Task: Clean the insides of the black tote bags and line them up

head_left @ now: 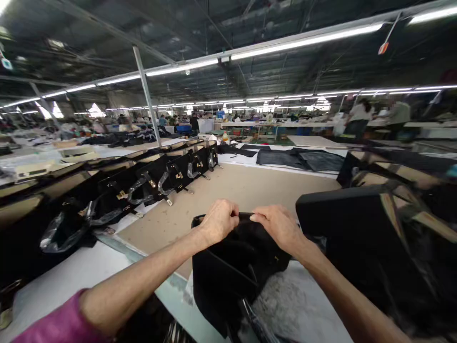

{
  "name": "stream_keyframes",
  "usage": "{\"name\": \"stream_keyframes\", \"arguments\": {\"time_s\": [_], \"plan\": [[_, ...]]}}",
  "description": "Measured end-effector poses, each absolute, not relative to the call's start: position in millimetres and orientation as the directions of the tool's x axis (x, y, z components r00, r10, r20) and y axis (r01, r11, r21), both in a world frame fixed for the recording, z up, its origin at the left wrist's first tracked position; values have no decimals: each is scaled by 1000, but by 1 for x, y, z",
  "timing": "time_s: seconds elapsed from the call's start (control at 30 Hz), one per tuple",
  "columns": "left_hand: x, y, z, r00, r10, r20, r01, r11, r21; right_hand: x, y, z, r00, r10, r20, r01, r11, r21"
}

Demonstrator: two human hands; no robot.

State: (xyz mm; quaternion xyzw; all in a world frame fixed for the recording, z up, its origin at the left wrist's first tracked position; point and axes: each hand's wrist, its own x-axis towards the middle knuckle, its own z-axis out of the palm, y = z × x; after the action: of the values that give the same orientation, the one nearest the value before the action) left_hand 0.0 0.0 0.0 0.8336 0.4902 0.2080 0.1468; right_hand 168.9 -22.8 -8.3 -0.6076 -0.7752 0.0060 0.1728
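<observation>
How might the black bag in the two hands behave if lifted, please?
The black bag would probably flex a little, as its matte walls look thin. Because the left hand and right hand both grip its top edge, the lower part might swing if raised.

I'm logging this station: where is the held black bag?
In the head view, the black bag is at lower centre, its rim held by the left hand and right hand, a row of black bags to its left.

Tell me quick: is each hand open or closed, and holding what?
Left hand: closed, holding the bag by its top edge.
Right hand: closed, holding the bag too.
</observation>
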Motion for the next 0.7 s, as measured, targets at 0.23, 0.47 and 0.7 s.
{"name": "stream_keyframes", "arguments": {"time_s": [0.23, 0.47, 0.7], "plan": [[-7, 2, -6, 484, 847, 219, 714, -527, 461, 153, -25, -17, -279, 911, 303, 951, 306, -47], [-32, -18, 5, 508, 819, 266, 726, -573, 380, 156, -41, -23, -276, 884, 377, 960, 269, 73], [-53, -18, 6, 540, 840, 57, 820, -540, 193, 156, -49, -21, -283, 888, 363, 959, 269, 88]]}}
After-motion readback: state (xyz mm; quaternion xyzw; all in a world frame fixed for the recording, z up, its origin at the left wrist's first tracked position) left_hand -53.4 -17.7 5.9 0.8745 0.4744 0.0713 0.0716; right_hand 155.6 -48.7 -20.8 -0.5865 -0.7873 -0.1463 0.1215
